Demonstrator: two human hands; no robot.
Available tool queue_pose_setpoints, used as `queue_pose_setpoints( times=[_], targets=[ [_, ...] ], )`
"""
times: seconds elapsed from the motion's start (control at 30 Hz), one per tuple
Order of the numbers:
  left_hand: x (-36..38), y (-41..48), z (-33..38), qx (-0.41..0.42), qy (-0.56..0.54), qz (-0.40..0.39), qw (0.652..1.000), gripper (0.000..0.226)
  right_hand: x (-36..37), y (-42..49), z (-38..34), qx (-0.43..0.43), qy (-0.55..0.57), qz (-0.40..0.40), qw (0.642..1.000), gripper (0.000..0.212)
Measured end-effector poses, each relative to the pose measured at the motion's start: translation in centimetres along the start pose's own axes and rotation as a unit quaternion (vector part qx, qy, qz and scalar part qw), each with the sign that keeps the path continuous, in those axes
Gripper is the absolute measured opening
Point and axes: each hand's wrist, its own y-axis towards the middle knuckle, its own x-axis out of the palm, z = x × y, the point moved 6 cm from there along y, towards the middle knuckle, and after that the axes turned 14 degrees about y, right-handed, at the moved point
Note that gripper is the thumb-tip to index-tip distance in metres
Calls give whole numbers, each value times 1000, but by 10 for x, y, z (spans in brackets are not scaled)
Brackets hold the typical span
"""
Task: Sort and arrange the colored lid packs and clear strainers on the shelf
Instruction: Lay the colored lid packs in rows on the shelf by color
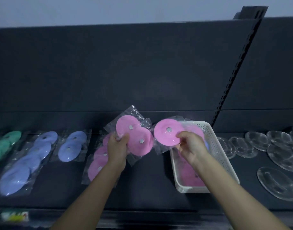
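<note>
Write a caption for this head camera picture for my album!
Left hand holds one pink lid pack, right hand another, above the shelf by a white basket.

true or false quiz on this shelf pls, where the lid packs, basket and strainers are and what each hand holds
1. The left hand holds a pink lid pack, and the right hand holds a second pink pack. True.
2. The white basket is empty. False: pink packs lie in it.
3. The clear strainers lie on the shelf to the right of the basket. True.
4. The blue lid packs lie to the right of the basket. False: they lie left of both hands, next to the green packs.
</note>
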Motion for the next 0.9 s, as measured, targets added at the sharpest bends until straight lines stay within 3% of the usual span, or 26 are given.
queue_pose_setpoints(
  times=[0.13, 0.27, 0.4, 0.53, 0.77, 0.83, 0.9],
  targets=[
    [-24, 8, -2, 0, 13, 49, 999, 16, 23, -13, 14, -28, 43, -40, 998, 22],
    [-38, 19, -7, -27, 5, 51, 998, 20, 40, -23, 60, 61, 84, -84, 991, 10],
    [-41, 25, -10, -69, -43, 28, 996, 16, 32, -25, 108, 84, -13, -47, 995, 11],
    [-40, 31, -11, -95, -96, -22, 991, 13, 24, -17, 127, 75, -29, -12, 997, 13],
    [-34, 43, -12, -2, 76, -106, 991, 27, 14, -5, 134, 57, -8, 34, 998, 12],
    [-30, 45, -10, 26, 118, -113, 986, 26, 7, -2, 133, 38, -56, 38, 997, 14],
    [-25, 47, -11, 37, 129, -131, 982, 30, -2, 1, 124, -29, -165, 57, 984, 30]
  ],
)
